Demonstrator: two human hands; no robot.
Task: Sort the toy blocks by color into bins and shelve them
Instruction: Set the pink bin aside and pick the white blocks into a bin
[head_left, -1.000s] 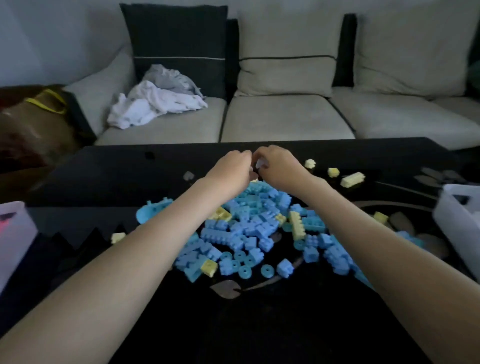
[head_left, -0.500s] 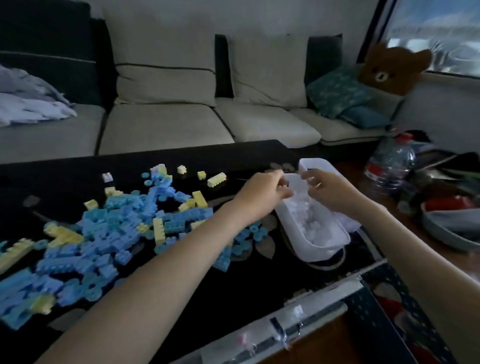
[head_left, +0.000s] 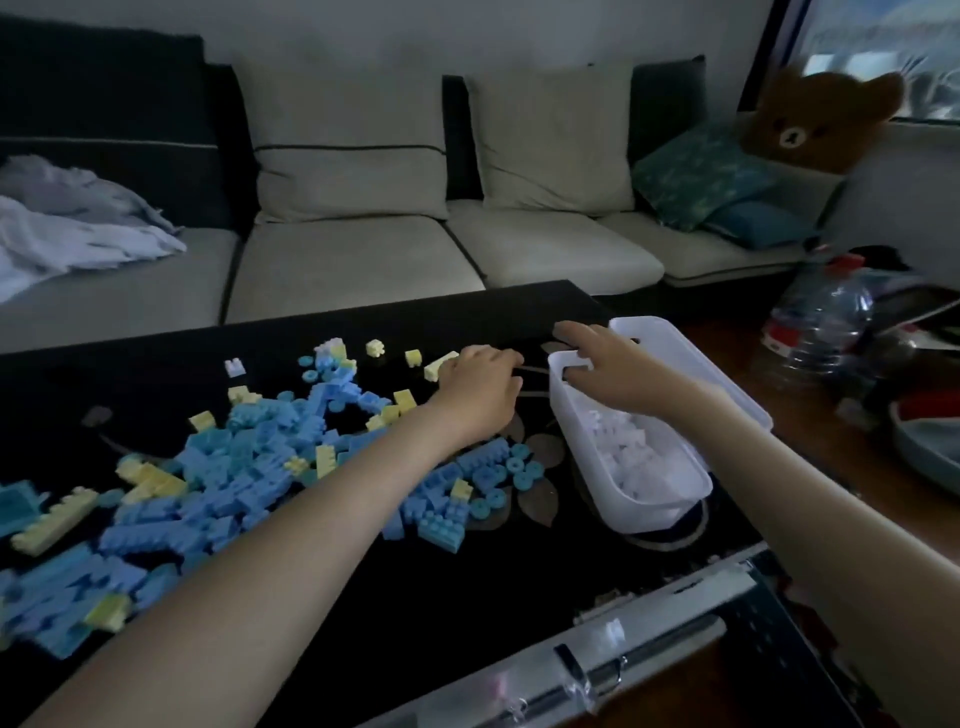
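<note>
**A:** Where does the bin stand, and how does it lie?

**B:** The white bin (head_left: 649, 514) sits on the black table (head_left: 467, 597), at 3 o'clock from the block pile (head_left: 249, 467) and close to the table's right edge. Its long axis runs roughly from 11 to 5 o'clock, with the open top facing up. White blocks (head_left: 639, 457) are heaped in its near half.

**A:** And the right hand?

**B:** The right hand (head_left: 618, 374) rests on the bin's far end, at the 11 o'clock corner. The index finger stretches out past the rim toward 10 o'clock, and the other fingers bend down over the wall. I cannot tell whether they really clamp it.

**A:** The left?

**B:** The left hand (head_left: 478, 389) is knuckles-up over the table, between the pile and the bin, with its fingers curled toward 3 o'clock. What lies under them is hidden, so I cannot tell if it holds anything. A pale yellow block (head_left: 439, 368) lies just at its 10 o'clock side.

**A:** And the pile itself?

**B:** It is mostly blue with some yellow, spread from the table's left edge to the middle. One long yellow block (head_left: 52, 519) at 9 o'clock points along 8 to 2. A lone white block (head_left: 235, 367) sits apart at the pile's 12 o'clock.
</note>
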